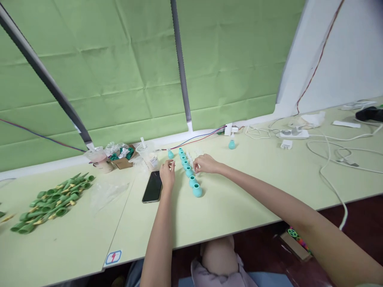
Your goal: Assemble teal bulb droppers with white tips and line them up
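Several small turquoise vase-shaped pots point(192, 182) stand upright in a row running away from me. Along the far right side of that row lie small clear-white pieces point(197, 153). My right hand point(206, 164) is beside these, its fingers curled together at the row; what they pinch, if anything, is too small to make out. To the left of the row, my left hand point(167, 172) is raised with loosely bent fingers slightly apart, and nothing shows in it. Just beyond it is a separate turquoise pot point(170, 154). A black phone point(152, 187) lies beside my left wrist.
Green plastic stem-like parts point(55, 199) are heaped at left near a clear bag point(107, 193). Two plastic drink cups point(147, 156) flank a small cardboard box point(122, 161) at the back. Another turquoise pot point(231, 144), a power strip point(295, 134) and loose white cables point(329, 155) are at right.
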### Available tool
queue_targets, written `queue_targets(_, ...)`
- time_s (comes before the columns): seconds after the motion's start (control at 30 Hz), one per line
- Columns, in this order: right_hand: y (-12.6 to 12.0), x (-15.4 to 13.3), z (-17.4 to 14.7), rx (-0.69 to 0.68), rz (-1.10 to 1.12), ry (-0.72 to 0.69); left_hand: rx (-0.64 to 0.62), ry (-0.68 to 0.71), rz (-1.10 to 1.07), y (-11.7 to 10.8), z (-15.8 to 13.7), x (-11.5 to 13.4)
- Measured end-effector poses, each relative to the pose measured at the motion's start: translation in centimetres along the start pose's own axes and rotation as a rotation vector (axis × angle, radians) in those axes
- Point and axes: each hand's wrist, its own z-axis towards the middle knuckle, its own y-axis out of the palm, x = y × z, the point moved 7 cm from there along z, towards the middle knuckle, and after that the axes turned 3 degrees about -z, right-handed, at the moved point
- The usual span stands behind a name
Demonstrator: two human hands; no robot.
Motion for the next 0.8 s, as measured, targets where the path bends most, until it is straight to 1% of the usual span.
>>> queue_targets(0.1, 0.3, -0.1, 0.1, -0.008, -0.02, -0.002, -0.003, -0.008, 0.031, -0.2, -0.1, -0.2)
queue_targets(0.17, 0.0, 0.2, 0.1, -0.003, -0.013, 0.006, 0.004, -0.021, 0.051, -0.3, -0.1, -0.4)
queue_targets(0.3, -1.8, 1.6, 1.5, 0.067, 0.081, 0.078, 0.031, -0.063, 0.089, -0.6, 0.1, -0.9)
queue_targets(0.4, -3.3, 1.9, 4.5, 0.182, 0.11, 0.146, 0.033, -0.077, 0.117, -0.7, 0.1, -1.1)
queue_targets(0.47, -3.7, 1.2, 7.4, 0.255, 0.077, 0.148, 0.029, -0.069, 0.12, -0.8, 0.0, -1.1)
queue_targets(0.53, -3.3, -0.3, 10.5, 0.296, -0.002, 0.113, 0.028, -0.048, 0.12, -0.9, -0.1, -1.0)
queue_targets(0.67, -1.2, -3.1, 15.8, 0.221, -0.132, 0.034, 0.037, -0.024, 0.127, -0.9, -0.2, -1.2)
queue_targets(0.73, -0.7, -3.8, 17.4, 0.205, -0.136, 0.01, 0.034, -0.036, 0.123, -0.8, -0.2, -1.6)
queue_targets(0.8, -0.6, -3.8, 18.2, 0.196, -0.119, -0.009, 0.041, -0.051, 0.118, -0.7, -0.1, -1.8)
